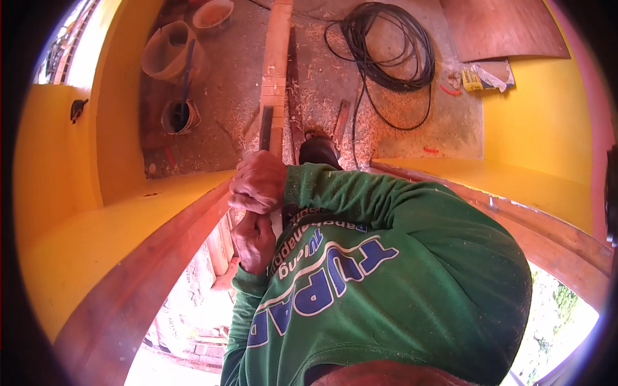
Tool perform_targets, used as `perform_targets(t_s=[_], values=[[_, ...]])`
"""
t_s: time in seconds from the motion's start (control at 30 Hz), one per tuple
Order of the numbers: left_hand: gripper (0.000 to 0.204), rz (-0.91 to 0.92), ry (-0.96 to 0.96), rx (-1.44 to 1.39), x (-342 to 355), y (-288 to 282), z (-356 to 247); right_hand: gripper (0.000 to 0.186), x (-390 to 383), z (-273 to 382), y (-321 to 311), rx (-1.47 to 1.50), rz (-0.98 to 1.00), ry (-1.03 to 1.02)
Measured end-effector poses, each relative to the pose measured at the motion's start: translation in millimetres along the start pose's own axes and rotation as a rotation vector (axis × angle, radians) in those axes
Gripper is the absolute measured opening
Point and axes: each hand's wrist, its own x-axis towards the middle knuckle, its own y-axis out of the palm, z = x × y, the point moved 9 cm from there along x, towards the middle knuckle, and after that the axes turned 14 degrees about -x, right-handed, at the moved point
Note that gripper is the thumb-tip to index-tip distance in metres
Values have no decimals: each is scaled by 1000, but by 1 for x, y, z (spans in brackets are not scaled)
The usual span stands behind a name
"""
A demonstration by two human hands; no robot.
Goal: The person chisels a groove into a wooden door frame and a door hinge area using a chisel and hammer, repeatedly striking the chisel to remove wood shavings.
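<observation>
My right hand (259,182) is closed in a fist around the near end of a dark, flat, straight-edged tool (266,127); its exact kind is unclear. The tool lies along a long narrow wooden plank (277,51), which has several thin lines across it. Just below, my left hand (254,242) is closed too, touching or nearly touching the right one. What sits inside its fingers is hidden. Both arms wear green sleeves, and the plank runs away from me beneath the hands.
Wood shavings litter the floor. A coil of black cable (389,48) lies at the far right. Left of the plank stand a large pale container (168,55), a small bucket (175,118) and a bowl (212,14). Yellow walls (537,122) and a curved wooden edge (138,296) flank me.
</observation>
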Motion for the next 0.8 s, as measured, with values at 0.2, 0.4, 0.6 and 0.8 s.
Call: perform_targets(t_s=[0.2, 0.4, 0.6, 0.8], values=[[19, 75, 44, 194, 9, 12, 1, 28, -5, -19, -6, -99, 0, 74], [25, 3, 21, 28, 0, 7, -1, 30, -1, -20, -4, -70, -50, 84], [22, 51, -27, 124, 3, 9, 5, 31, -5, -14, -1, -52, 58, 108], [20, 53, 103, 205, 42, 16, -11, 33, 15, -36, -25, -319, -280, 72]])
